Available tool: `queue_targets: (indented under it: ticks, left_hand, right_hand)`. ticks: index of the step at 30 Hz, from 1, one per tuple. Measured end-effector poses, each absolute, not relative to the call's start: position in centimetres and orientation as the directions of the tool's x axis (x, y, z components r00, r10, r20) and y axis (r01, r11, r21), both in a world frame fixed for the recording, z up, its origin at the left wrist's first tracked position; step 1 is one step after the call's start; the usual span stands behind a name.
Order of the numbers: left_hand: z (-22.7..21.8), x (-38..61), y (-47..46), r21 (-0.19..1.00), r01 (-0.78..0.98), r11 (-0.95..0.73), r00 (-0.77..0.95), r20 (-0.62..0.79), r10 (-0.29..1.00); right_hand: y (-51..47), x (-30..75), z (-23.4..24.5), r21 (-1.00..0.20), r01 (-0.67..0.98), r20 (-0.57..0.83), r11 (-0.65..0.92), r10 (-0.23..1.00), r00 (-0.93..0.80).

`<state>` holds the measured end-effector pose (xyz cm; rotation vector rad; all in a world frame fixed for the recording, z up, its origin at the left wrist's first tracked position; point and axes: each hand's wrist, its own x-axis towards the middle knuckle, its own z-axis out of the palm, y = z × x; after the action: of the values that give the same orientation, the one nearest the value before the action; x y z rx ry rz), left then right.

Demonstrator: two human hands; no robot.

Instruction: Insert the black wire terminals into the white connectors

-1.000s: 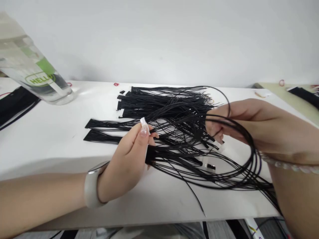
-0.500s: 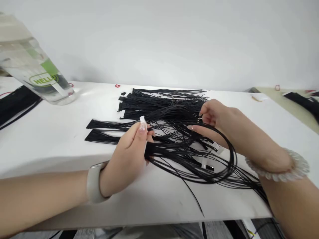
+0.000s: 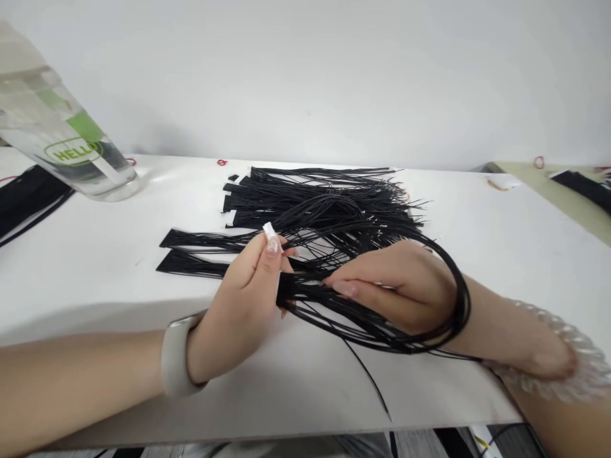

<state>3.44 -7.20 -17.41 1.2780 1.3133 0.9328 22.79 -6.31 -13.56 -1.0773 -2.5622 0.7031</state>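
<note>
My left hand is closed around a bundle of thin black wires at its flat black end. A small white tab sticks up by my left thumb. From there the wires sweep right in a wide loop and curve back. My right hand reaches through this loop, thumb and forefinger pinched on wires just right of the black end. Its other fingers are curled and partly hidden. One loose wire hangs toward the table's front edge.
Behind my hands lies a pile of black wire bundles. Two flat-ended bundles lie to the left of it. A clear HELLO cup stands at the left on the white table, near more black strips.
My right hand has moved down and left from the far side of the loop, into it, and now pinches wires near the black end. My left hand keeps its hold.
</note>
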Motion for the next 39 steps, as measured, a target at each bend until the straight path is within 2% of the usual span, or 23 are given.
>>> queue_targets:
  ticks: [2, 5, 8, 12, 15, 19, 22, 23, 25, 27, 29, 31, 33, 35, 37, 39]
  left_hand:
    - [-17.3, 3.5, -7.4, 0.963, 0.265, 0.046, 0.093, -0.073, 0.993]
    - [-17.3, 3.6, -7.5, 0.945, 0.324, -0.043, 0.085, 0.016, 0.996]
    - [-17.4, 3.8, -7.7, 0.932, 0.357, -0.057, 0.12, 0.014, 0.993]
    - [-17.3, 3.9, -7.8, 0.922, 0.38, -0.074, 0.175, 0.007, 0.984]
    - [-17.2, 3.9, -7.8, 0.91, 0.402, -0.096, 0.201, 0.015, 0.98]
    - [-17.1, 3.8, -7.7, 0.905, 0.414, -0.103, 0.196, 0.022, 0.98]
    - [-17.2, 3.8, -7.6, 0.93, 0.365, -0.035, 0.149, -0.021, 0.989]
    - [-17.3, 3.8, -7.6, 0.937, 0.348, -0.015, 0.136, -0.035, 0.99]
    - [-17.4, 3.8, -7.6, 0.945, 0.326, 0.003, 0.132, -0.048, 0.99]
    - [-17.4, 3.7, -7.6, 0.945, 0.328, 0.002, 0.129, -0.047, 0.991]
    - [-17.3, 3.7, -7.5, 0.941, 0.339, -0.012, 0.134, -0.036, 0.99]
    - [-17.2, 3.6, -7.5, 0.941, 0.336, -0.036, 0.159, -0.019, 0.987]
    - [-17.1, 3.6, -7.5, 0.947, 0.317, -0.054, 0.183, -0.005, 0.983]
    - [-17.2, 3.6, -7.6, 0.954, 0.296, -0.047, 0.19, -0.01, 0.982]
    - [-17.3, 3.7, -7.7, 0.963, 0.268, -0.023, 0.197, -0.031, 0.98]
    - [-17.4, 3.7, -7.8, 0.971, 0.24, 0.004, 0.202, -0.054, 0.978]
  right_hand:
    - [-6.7, 21.9, -14.1, -0.522, 0.546, 0.167, 0.655, 0.706, -0.688]
    - [-7.2, 21.2, -14.5, -0.484, 0.538, 0.209, 0.69, 0.688, -0.695]
    - [-7.5, 20.8, -14.6, -0.389, 0.572, 0.228, 0.722, 0.677, -0.699]
    - [-7.8, 20.3, -14.7, -0.205, 0.584, 0.269, 0.785, 0.619, -0.737]
    - [-7.8, 19.9, -14.7, -0.176, 0.614, 0.242, 0.77, 0.638, -0.731]
    - [-7.1, 21.2, -14.2, -0.274, 0.631, 0.199, 0.726, 0.684, -0.701]
    - [-5.7, 24.1, -12.8, -0.289, 0.711, 0.065, 0.642, 0.754, -0.654]
    - [-5.2, 25.2, -12.2, -0.313, 0.789, -0.046, 0.53, 0.821, -0.569]
    - [-4.5, 27.0, -11.2, -0.36, 0.887, 0.065, 0.289, 0.956, -0.285]
    - [-4.2, 28.1, -10.6, -0.435, 0.894, 0.229, 0.106, 0.973, -0.004]
    - [-4.0, 28.6, -10.5, -0.581, 0.802, 0.411, 0.14, 0.901, 0.141]
    - [-3.7, 28.9, -10.4, -0.766, 0.567, 0.491, 0.302, 0.845, 0.213]
    - [-3.3, 29.2, -10.2, -0.902, 0.257, 0.412, 0.348, 0.872, 0.266]
    - [-3.0, 29.4, -9.8, -0.963, 0.056, 0.267, 0.263, 0.905, 0.331]
    - [-3.1, 28.9, -9.7, -0.981, 0.008, 0.183, 0.194, 0.913, 0.365]
    - [-3.6, 27.6, -10.2, -0.975, 0.106, 0.218, 0.194, 0.924, 0.315]
